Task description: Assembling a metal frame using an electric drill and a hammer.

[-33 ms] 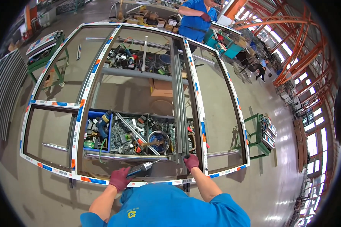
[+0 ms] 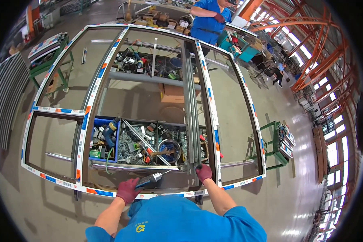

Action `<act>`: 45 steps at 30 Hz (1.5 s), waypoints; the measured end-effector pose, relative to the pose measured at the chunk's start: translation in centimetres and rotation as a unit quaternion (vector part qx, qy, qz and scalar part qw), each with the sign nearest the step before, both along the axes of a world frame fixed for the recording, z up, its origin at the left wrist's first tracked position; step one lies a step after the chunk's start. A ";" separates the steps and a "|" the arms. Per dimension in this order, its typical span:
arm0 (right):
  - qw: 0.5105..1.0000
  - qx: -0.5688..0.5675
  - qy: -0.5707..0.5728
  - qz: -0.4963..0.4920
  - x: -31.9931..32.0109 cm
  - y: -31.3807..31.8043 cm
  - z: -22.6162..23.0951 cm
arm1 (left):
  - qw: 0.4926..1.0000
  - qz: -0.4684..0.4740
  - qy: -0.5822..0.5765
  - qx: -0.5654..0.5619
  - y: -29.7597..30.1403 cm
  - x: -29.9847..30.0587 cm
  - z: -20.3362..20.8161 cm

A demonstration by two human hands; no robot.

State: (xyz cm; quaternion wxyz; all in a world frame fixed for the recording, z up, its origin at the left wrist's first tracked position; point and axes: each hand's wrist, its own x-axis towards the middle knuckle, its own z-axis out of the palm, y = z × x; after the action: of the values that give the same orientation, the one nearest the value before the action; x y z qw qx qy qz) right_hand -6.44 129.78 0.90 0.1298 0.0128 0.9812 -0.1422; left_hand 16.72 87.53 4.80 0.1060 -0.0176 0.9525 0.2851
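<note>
My left hand, in a dark red glove, is wrapped round a cordless screwdriver. Its long thin bit points right, over the front of a large window frame edged with printed protective tape. Beside the lower end of long metal profiles, my gloved right hand is closed. Whatever its fingers pinch is too small or hidden to make out. Under the frame's middle opening lie trays of loose screws and small fittings. A blue bin at their left holds a drill.
Across the frame stands a co-worker in blue, one gloved hand raised. Green trolleys stand left and right. Below the frame are a cardboard box and a far tray of tools. Another person is farther back.
</note>
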 end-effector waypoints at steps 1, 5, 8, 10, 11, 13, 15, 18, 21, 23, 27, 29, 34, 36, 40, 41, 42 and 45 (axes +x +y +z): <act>0.999 0.027 0.018 0.012 0.1 0.0 0.1 | 1.000 0.001 -0.001 -0.001 0.0 0.0 0.1; 0.995 -0.033 0.089 -0.017 -0.3 0.9 0.8 | 1.000 -0.002 -0.021 -0.003 0.1 -0.1 0.3; 0.996 -0.021 0.089 -0.014 -0.6 1.2 1.9 | 1.000 0.000 -0.031 0.002 0.1 0.0 -0.1; 0.997 0.028 0.066 -0.005 -0.7 0.7 2.7 | 0.999 -0.002 -0.039 0.004 0.0 0.0 -0.4; 0.996 0.078 0.044 0.004 -0.7 0.6 2.9 | 0.999 -0.003 -0.031 0.008 0.0 0.0 -0.4; 0.996 0.086 0.031 0.024 -0.9 1.7 2.2 | 1.000 -0.003 -0.025 0.012 0.0 0.1 -0.4; 0.994 0.095 0.018 0.044 -1.0 2.4 1.7 | 1.000 -0.010 -0.025 -0.011 0.0 0.0 -0.4; 0.988 0.135 -0.025 0.067 -1.8 2.5 1.5 | 1.000 -0.007 -0.025 -0.002 0.0 0.0 -0.4; 0.991 0.112 -0.056 0.041 -2.4 2.9 1.2 | 1.000 -0.010 -0.017 -0.024 0.1 0.2 -0.8; 0.994 0.093 0.004 0.055 -2.1 3.3 1.0 | 1.000 -0.009 -0.015 -0.013 0.1 0.1 -0.4; 0.992 0.076 -0.019 0.102 -2.7 3.3 1.8 | 1.000 -0.005 -0.018 -0.003 -0.1 0.2 -0.9; 0.990 0.082 -0.046 0.102 -2.9 3.2 2.0 | 1.000 -0.005 -0.018 -0.001 -0.1 0.2 -0.9; 0.988 0.098 -0.045 0.107 -2.6 2.9 2.1 | 1.000 -0.006 -0.025 -0.007 -0.1 0.4 -1.4; 0.989 0.105 -0.046 0.096 -2.4 2.7 2.4 | 1.000 -0.003 -0.019 -0.008 -0.1 0.3 -1.3; 0.993 0.073 -0.048 0.074 -2.3 2.8 2.6 | 0.999 -0.011 -0.025 -0.025 0.0 0.0 -1.1; 0.995 0.055 -0.052 0.061 -2.4 2.9 2.6 | 1.000 -0.012 -0.018 -0.019 0.0 -0.1 -1.1; 0.995 0.055 -0.050 0.061 -2.7 3.1 2.7 | 1.000 -0.013 -0.012 -0.014 0.0 -0.3 -1.1; 0.997 0.020 -0.035 0.065 -2.7 3.2 2.3 | 1.000 -0.008 -0.007 -0.007 0.1 -0.2 -1.9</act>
State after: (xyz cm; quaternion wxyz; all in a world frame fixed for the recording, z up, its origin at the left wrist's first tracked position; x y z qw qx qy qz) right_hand -9.15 132.96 3.18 0.1730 -0.0432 0.9775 -0.1130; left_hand 16.56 87.59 2.88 0.1152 -0.0124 0.9536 0.2778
